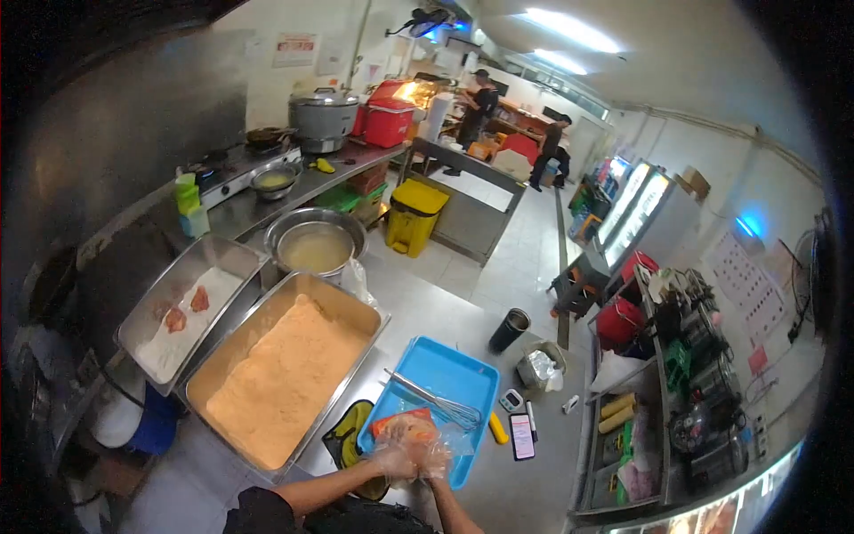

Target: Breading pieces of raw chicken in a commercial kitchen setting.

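My left hand (395,460) and my right hand (434,456) meet over the near end of a blue plastic tray (427,354). Clear, thin plastic covers both like disposable gloves. Just beyond my fingers lies an orange-and-clear packet (402,420), partly hidden by the plastic. Whether the fingers grip anything is not clear. A wire whisk (440,403) rests across the tray. Left of the tray, a deep steel pan (363,357) holds orange-tinted breading powder (287,374). Farther left, another steel pan (143,314) contains white flour (207,300) and two pieces of raw meat (175,320).
Beyond the pans stands a steel bowl (270,233) of cloudy liquid. A dark tumbler (510,330), a timer (511,400), a phone (522,436) and a yellow-handled tool (498,428) occupy the counter's right side. Shelving (657,427) borders it. Two people (479,107) stand far back.
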A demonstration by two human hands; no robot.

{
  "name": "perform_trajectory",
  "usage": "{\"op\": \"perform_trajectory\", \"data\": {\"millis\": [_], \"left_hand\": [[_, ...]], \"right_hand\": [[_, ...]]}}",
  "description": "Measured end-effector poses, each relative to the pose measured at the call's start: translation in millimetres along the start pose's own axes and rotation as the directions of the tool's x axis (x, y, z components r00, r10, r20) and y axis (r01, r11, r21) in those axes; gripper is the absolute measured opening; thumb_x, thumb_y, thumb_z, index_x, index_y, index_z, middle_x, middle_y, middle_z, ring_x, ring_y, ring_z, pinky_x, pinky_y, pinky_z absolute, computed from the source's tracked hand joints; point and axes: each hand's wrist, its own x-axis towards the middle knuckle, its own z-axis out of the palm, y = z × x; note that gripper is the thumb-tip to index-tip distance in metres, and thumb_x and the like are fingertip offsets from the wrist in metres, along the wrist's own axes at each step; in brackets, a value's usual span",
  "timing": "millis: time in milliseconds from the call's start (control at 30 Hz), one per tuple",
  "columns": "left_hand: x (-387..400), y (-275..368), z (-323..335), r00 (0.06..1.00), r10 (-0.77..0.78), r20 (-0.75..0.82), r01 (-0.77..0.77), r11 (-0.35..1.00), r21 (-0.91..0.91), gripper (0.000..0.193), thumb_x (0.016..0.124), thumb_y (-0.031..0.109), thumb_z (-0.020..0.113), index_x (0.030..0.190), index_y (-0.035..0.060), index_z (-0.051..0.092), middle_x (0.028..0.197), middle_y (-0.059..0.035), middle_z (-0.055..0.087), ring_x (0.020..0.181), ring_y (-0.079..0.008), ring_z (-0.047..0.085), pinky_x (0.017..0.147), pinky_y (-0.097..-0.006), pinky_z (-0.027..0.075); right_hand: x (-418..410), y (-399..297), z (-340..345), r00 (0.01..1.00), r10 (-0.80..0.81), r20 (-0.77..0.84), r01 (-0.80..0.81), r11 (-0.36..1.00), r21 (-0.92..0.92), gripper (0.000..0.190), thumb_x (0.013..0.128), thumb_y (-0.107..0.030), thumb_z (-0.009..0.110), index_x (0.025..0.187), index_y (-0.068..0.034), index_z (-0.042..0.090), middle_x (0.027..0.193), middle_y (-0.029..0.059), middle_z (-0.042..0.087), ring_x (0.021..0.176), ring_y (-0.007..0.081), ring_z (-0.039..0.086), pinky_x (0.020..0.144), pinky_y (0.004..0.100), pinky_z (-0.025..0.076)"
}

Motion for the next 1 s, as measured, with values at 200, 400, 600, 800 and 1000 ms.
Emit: {"op": "perform_trajectory", "data": {"millis": [200, 400, 600, 800, 1000], "left_hand": [[14, 25, -15, 0.985, -0.017, 0.173, 0.029, 0.997, -0.068, 0.084, 0.059, 0.041, 0.065, 0.135, 0.0184, 0.041, 0.144, -0.0279, 0.022, 0.136, -0.0377, 0.016, 0.112, -0.043, 0.011], [20, -2, 11, 0.993, 0.0, -0.118, 0.004, 0.999, 0.041, 0.088, 0.056, 0.044, 0.068, 0.136, 0.0166, 0.04, 0.143, -0.0267, 0.024, 0.135, -0.0363, 0.019, 0.112, -0.0393, 0.015], [38, 0, 1, 0.989, 0.105, 0.101, -0.072, 0.954, -0.291, 0.098, 0.054, 0.051, 0.071, 0.139, 0.0187, 0.035, 0.146, -0.0256, 0.017, 0.136, -0.0374, 0.016, 0.112, -0.0406, 0.014], [37, -36, 42, 0.949, -0.03, -0.313, -0.054, 0.965, -0.255, 0.105, 0.051, 0.055, 0.073, 0.14, 0.0174, 0.032, 0.142, -0.0278, 0.026, 0.131, -0.0354, 0.03, 0.108, -0.0389, 0.027], [29, -22, -2, 0.972, 0.188, -0.145, -0.226, 0.916, -0.332, 0.084, 0.062, 0.045, 0.076, 0.132, 0.0081, 0.045, 0.131, -0.0176, 0.047, 0.124, -0.0317, 0.041, 0.106, -0.039, 0.028]], "right_hand": [[-31, 50, 84, 0.96, -0.25, -0.128, 0.158, 0.857, -0.491, 0.042, 0.087, -0.032, 0.052, 0.115, -0.001, 0.053, 0.108, 0.02, 0.059, 0.085, 0.0299, 0.061, 0.064, 0.0393, 0.049], [-1, 11, 6, 0.981, -0.139, -0.133, 0.158, 0.977, 0.145, 0.037, 0.091, -0.019, 0.043, 0.12, 0.002, 0.048, 0.111, 0.0252, 0.056, 0.074, 0.0298, 0.06, 0.056, 0.0386, 0.045], [0, 19, 55, 0.901, -0.218, -0.375, 0.108, 0.95, -0.293, 0.039, 0.09, -0.022, 0.042, 0.124, -0.004, 0.047, 0.113, 0.0273, 0.055, 0.073, 0.0369, 0.061, 0.06, 0.0407, 0.049], [-1, -12, -57, 0.993, 0.119, 0.014, -0.115, 0.911, 0.397, 0.043, 0.089, -0.024, 0.044, 0.125, 0.0, 0.045, 0.108, 0.025, 0.057, 0.067, 0.0396, 0.059, 0.063, 0.045, 0.049], [6, -5, -51, 0.993, -0.007, -0.116, 0.053, 0.916, 0.397, 0.044, 0.09, -0.032, 0.045, 0.123, -0.004, 0.047, 0.106, 0.0233, 0.055, 0.092, 0.0347, 0.057, 0.08, 0.0457, 0.045]]}}
